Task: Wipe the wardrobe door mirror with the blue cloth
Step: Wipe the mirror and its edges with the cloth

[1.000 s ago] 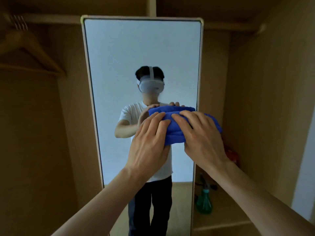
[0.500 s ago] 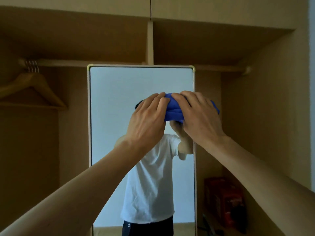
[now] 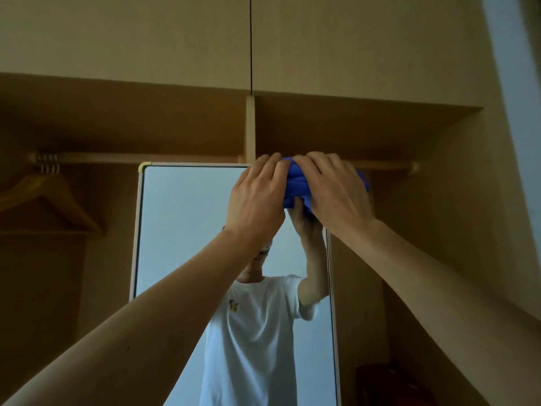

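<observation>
The tall mirror [image 3: 187, 224] with a pale frame stands in the middle of the open wardrobe. A bunched blue cloth [image 3: 295, 186] is pressed against the mirror's top right corner. My left hand [image 3: 257, 197] holds the cloth's left side and my right hand [image 3: 330, 191] covers its right side, both with fingers flat over it. Most of the cloth is hidden under my hands. The glass reflects a person in a white T-shirt with raised arms.
A wooden hanger [image 3: 49, 197] hangs on the rail [image 3: 140, 157] at the left. A vertical divider [image 3: 250, 127] rises above the mirror. Closed upper cabinet doors [image 3: 175, 39] fill the top. A dark red box [image 3: 380, 382] sits at the lower right.
Both hands have carried the blue cloth up the mirror from chest height to its top right corner. My view has tilted upward, showing the upper cabinets.
</observation>
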Available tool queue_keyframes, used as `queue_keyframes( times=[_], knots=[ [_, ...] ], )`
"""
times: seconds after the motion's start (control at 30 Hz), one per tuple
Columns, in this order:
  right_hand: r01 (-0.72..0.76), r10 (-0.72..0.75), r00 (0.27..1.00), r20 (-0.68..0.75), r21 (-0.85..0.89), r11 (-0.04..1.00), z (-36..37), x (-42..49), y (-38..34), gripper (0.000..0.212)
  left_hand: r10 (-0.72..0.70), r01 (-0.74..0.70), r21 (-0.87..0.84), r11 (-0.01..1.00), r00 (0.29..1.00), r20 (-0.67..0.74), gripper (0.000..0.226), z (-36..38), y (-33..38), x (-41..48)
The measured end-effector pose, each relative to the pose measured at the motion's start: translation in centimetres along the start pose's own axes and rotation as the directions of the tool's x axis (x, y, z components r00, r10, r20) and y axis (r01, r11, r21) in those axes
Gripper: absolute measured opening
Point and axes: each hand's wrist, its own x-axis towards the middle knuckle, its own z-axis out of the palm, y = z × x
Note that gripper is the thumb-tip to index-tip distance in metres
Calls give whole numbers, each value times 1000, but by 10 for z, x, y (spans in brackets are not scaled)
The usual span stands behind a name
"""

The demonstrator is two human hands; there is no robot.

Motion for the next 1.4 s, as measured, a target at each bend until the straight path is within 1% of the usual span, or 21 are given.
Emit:
queue_keyframes(
  times=[0.07, 0.17, 0.33, 0.63, 1.0, 1.17, 1.4],
  knots=[
    [12, -12, 1000, 8, -4, 1000, 3, 6, 3, 58, -20, 20, -15, 1000, 1000, -7, 52, 3, -1, 5],
    [20, -21, 999, 31, 39, 999, 8, 4, 8, 57, -11, 11, -41, 999, 1000, 9, 49, 8, -4, 7],
    [-20, 11, 998, 68, 133, 991, 12, 0, 10, 56, -3, 3, -91, 996, 1000, -1, 38, 14, -8, 7],
    [-53, 30, 994, 104, 219, 974, 8, -8, 5, 52, -16, 15, -142, 990, 1000, -2, 51, 23, -10, -6],
    [-107, 71, 986, 149, 251, 962, 5, -41, -10, 52, 7, -12, -180, 984, 1000, -29, 46, 32, -4, -38],
    [-139, 90, 978, 190, 265, 954, 6, -66, -19, 58, 22, -26, -199, 980, 999, -24, 46, 35, 1, -62],
    [-129, 84, 981, 176, 266, 955, 10, -103, -30, 55, 18, -31, -223, 974, 998, -60, 47, 45, 8, -99]
  ],
)
